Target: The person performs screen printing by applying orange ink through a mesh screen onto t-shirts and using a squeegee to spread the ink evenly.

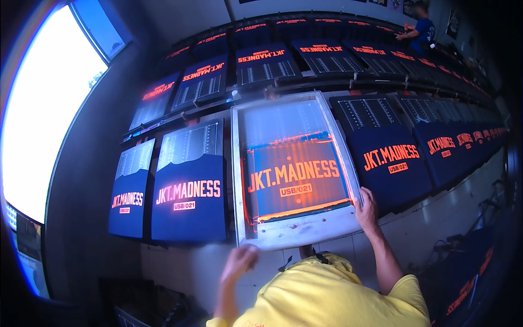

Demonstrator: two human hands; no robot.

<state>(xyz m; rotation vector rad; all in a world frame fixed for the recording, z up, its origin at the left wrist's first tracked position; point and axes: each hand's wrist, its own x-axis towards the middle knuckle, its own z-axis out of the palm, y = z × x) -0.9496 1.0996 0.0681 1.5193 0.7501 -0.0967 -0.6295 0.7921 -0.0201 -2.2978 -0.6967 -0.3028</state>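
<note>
In front of me a screen printing frame (283, 238) with a pale border lies over a shirt board. Orange ink and lettering show on its mesh (297, 191), with a thicker orange line along the near end. My right hand (367, 210) grips the frame's right edge by the near corner, fingers closed round it. Close to the near left corner, just off the frame, my left hand (239, 260) is smeared by motion; its fingers cannot be made out, and nothing visible is in it.
Dark blue shirts with orange print lie on boards in rows: one shirt (188, 204) to the left, another (389, 158) to the right. A rail (272, 101) runs behind the frame. A person in blue (422, 30) works at the far right. A bright opening (43, 109) is at left.
</note>
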